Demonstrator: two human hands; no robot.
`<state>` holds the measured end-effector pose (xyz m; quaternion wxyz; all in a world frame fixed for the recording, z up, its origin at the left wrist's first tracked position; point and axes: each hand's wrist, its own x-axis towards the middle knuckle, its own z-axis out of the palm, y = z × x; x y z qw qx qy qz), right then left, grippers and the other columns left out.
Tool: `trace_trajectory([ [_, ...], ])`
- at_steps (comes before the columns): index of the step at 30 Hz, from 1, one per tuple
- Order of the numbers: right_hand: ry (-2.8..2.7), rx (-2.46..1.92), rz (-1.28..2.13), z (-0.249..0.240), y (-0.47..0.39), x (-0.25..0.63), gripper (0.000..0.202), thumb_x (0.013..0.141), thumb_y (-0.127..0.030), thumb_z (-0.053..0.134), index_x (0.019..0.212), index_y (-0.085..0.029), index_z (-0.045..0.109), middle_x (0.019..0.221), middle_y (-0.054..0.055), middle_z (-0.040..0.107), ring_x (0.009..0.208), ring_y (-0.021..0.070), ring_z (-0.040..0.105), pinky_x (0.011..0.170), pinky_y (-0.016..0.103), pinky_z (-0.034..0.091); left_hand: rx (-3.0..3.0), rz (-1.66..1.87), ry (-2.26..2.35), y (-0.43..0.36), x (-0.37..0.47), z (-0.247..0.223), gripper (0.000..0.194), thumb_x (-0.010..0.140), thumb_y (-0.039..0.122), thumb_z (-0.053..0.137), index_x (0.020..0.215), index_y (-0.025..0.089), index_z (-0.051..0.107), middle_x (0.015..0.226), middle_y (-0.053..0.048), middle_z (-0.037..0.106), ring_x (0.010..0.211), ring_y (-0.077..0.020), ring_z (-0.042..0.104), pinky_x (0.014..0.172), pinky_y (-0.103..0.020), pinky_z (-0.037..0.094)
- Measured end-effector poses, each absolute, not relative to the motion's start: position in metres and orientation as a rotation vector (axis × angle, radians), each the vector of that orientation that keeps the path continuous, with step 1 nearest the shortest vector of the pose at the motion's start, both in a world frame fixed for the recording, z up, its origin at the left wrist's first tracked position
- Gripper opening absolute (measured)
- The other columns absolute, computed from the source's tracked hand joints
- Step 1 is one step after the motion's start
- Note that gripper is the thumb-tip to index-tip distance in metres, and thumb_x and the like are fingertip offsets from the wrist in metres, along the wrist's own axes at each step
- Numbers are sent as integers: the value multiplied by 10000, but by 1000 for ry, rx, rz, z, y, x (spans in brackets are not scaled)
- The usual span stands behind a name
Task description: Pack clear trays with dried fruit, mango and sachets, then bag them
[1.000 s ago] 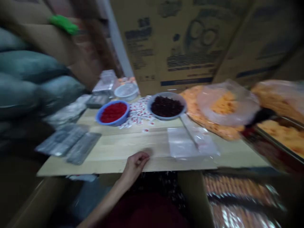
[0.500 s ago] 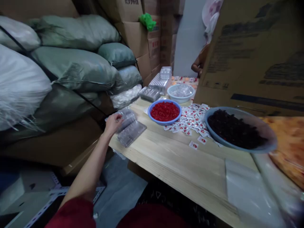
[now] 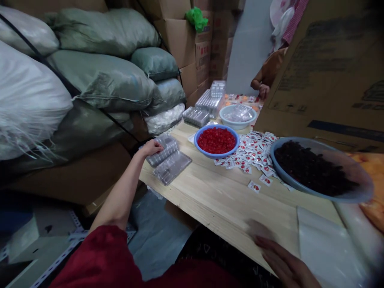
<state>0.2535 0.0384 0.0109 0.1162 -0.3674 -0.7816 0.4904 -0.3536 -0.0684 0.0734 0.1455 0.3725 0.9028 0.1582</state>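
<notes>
My left hand (image 3: pixel 153 148) is at the far left end of the wooden table, its fingers curled onto a clear plastic clamshell pack (image 3: pixel 172 168). The pack has ribbed compartments and lies unfolded, one half toward the table edge. My right hand (image 3: pixel 285 258) is over the front edge of the table, partly smeared by motion. Its fingers are stretched out and I see nothing in them. A translucent plastic sheet or bag (image 3: pixel 324 244) lies just right of this hand.
Beyond the pack stand a blue bowl of red pieces (image 3: pixel 216 140), scattered small printed sachets (image 3: pixel 255 150) and a basin of dark pieces (image 3: pixel 315 168). Stacked clear trays (image 3: pixel 196 116) and a pale basin (image 3: pixel 238 124) sit farther back. A large carton (image 3: pixel 327 76) partly hides another person (image 3: pixel 271 66).
My right hand has come into view at the lower right. My left hand stays at the clear pack. The view has shifted slightly left, and more of the other person's arm shows.
</notes>
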Motion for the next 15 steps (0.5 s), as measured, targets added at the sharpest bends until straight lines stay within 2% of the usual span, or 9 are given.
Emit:
trace_trajectory([
  [4,-2378,-930,1489,-15,36,227,440,921,-548,521,1204,-269,710,1282,80,681,1226,305,617,1058,460,508,1173,310,2719,-63,-340,74,149,714,322,607,632,201,636,630,-33,632,709,-193,590,665,-261,380],
  [7,-2384,-920,1467,-25,30,223,414,932,-519,521,1198,-270,719,1266,75,691,1215,295,627,1054,447,505,1241,216,2788,-62,-329,75,83,720,267,618,680,196,632,717,-60,657,800,-224,616,718,-273,376],
  [11,-2340,-968,1480,-34,27,235,395,920,-521,543,1153,-274,744,1212,70,718,1155,298,665,1018,443,534,1288,166,2885,-71,-319,86,138,830,280,534,853,185,632,949,-107,676,911,-256,614,757,-299,386],
  [13,-2320,-973,1497,-36,29,240,379,917,-509,558,1158,-281,742,1216,67,717,1152,296,667,1018,438,536,1305,293,3010,-78,-311,96,188,894,298,465,948,187,607,1049,-114,650,940,-252,600,772,-310,401],
  [15,-2252,-995,1537,-33,29,239,372,921,-505,561,1147,-275,745,1206,75,721,1146,294,671,1004,424,548,1327,642,3120,-83,-291,108,202,933,318,427,972,186,575,1062,-110,623,943,-233,585,798,-314,424],
])
